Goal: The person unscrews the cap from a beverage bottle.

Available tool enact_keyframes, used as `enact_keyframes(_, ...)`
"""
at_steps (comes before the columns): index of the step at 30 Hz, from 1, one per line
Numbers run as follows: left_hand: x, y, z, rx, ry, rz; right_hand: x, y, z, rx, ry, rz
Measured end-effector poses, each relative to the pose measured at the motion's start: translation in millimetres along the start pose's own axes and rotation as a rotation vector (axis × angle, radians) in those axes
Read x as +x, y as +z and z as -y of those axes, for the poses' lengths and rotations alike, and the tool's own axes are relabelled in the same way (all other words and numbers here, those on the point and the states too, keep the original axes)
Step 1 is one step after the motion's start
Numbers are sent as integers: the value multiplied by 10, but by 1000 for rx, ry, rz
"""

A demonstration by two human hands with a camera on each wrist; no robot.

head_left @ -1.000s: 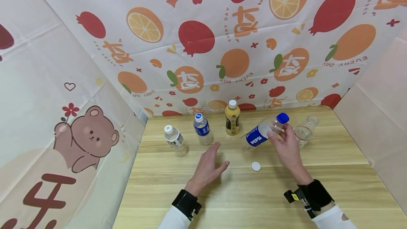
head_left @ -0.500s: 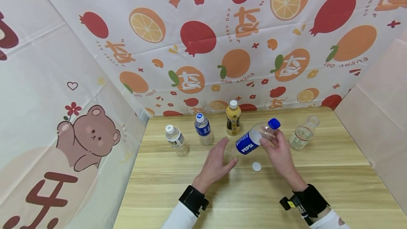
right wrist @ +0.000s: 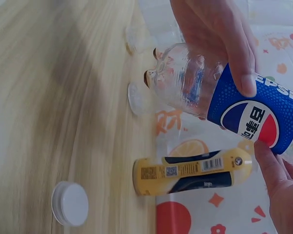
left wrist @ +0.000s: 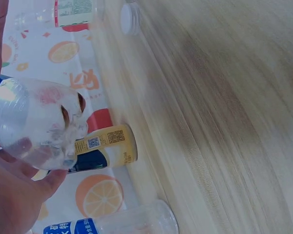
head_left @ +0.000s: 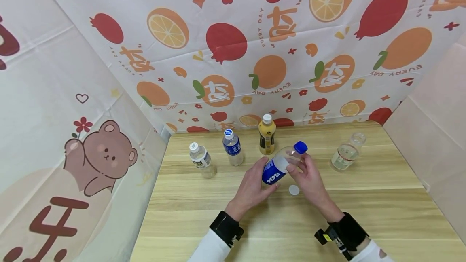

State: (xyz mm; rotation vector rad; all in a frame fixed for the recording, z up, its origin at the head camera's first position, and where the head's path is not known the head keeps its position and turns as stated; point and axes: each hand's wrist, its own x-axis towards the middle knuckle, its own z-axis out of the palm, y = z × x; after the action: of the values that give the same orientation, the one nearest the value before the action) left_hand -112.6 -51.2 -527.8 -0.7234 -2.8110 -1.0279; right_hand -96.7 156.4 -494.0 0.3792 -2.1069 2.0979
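Observation:
A clear Pepsi bottle (head_left: pixel 274 172) with a blue label and a blue cap (head_left: pixel 300 147) is held tilted above the table, its capped end up to the right. My right hand (head_left: pixel 309 179) grips it near the shoulder, between thumb and fingers. Around the lower part is my left hand (head_left: pixel 251 189), whose thumb lies against the label in the right wrist view. The bottle's lobed base (right wrist: pixel 171 73) looks empty. Below the hands a loose white cap (head_left: pixel 293 190) lies on the wood; its ridged side (left wrist: pixel 131 19) shows in the left wrist view.
Behind the hands stand a yellow drink bottle (head_left: pixel 267 136), a blue-labelled water bottle (head_left: pixel 232 148) and a clear white-capped bottle (head_left: pixel 202 161). An open glass jar (head_left: pixel 346 155) stands at the right. A fruit-print cloth (head_left: pixel 225 72) hangs along the table's back edge.
My right hand has carried the Pepsi bottle left and toward me, away from the glass jar. My left hand has moved right and taken hold of the bottle's lower part.

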Motion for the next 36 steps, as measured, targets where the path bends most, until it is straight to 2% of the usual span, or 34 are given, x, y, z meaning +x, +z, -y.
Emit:
enact_keyframes(8,4,20,-4,-71,13,-21,-34,86,-25,-16,32,45)
enact_keyframes(17,-10,32,-1,-44,50,-26,-59,130,-61,-38,3,79)
enact_keyframes(23,-35,44,-4,-26,61,-25,-68,129,-69,-68,10,74)
enact_keyframes(28,-60,54,31,-65,56,-16,-69,92,-51,-119,23,68)
enact_keyframes(32,-89,53,76,-85,39,1,-44,34,-3,-168,4,40)
enact_keyframes(36,-132,65,148,-61,52,-3,-3,-21,47,-229,-50,13)
